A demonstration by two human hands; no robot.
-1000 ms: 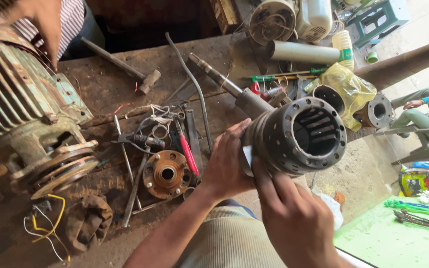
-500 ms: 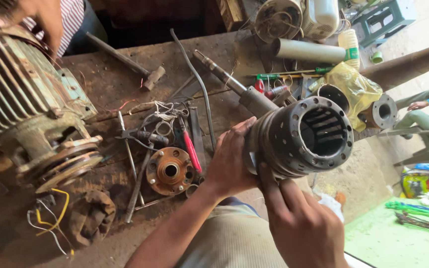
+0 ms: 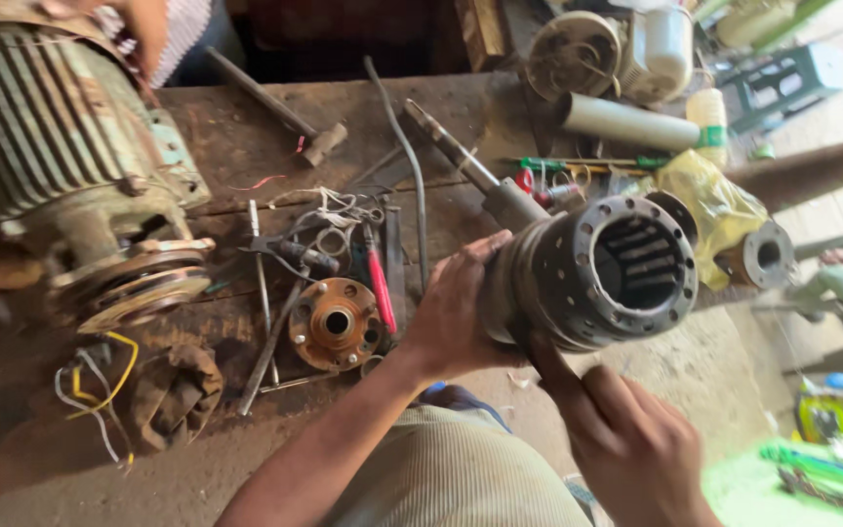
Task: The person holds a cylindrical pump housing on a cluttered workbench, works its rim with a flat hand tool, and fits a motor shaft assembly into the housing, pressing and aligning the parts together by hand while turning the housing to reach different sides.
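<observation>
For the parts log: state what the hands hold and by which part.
Both hold one grey metal cylinder with a holed flange. The left hand wraps its ribbed body behind the flange; the right hand presses fingers against the flange's lower edge.

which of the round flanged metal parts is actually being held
The big grey slotted cylinder with the holed flange: left hand grips its body, right hand touches its underside. The rusty orange flange and the grey one lie untouched.
</observation>
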